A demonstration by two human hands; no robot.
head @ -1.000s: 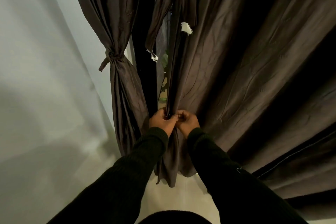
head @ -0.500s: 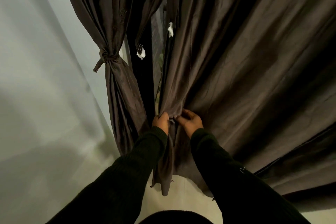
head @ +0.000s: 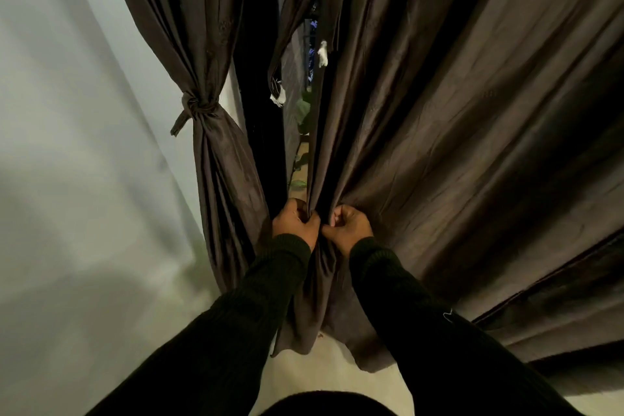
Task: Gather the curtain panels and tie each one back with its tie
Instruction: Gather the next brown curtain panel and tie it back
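Note:
A dark brown curtain panel (head: 216,54) hangs at the left, gathered and bound at mid height by a knotted tie (head: 197,105) of the same cloth. A wider brown panel (head: 456,132) spreads loose across the right. My left hand (head: 293,221) grips its gathered left edge, fingers curled round the folds. Right beside it, my right hand (head: 349,223) pinches a further fold of the same panel. A loose strip of brown cloth (head: 290,37) with a white frayed end (head: 278,99) hangs in the gap between the panels.
A pale wall (head: 77,145) fills the left side. Between the panels a dark gap (head: 260,94) shows green plant leaves (head: 302,110) beyond. A second white tuft (head: 323,52) hangs near the right panel's edge. The pale floor (head: 331,371) lies under the curtain hems.
My hands have drawn slightly apart and taken in more folds of the right panel. The view has shifted, and the panel's lower edge is bunched tighter under my hands.

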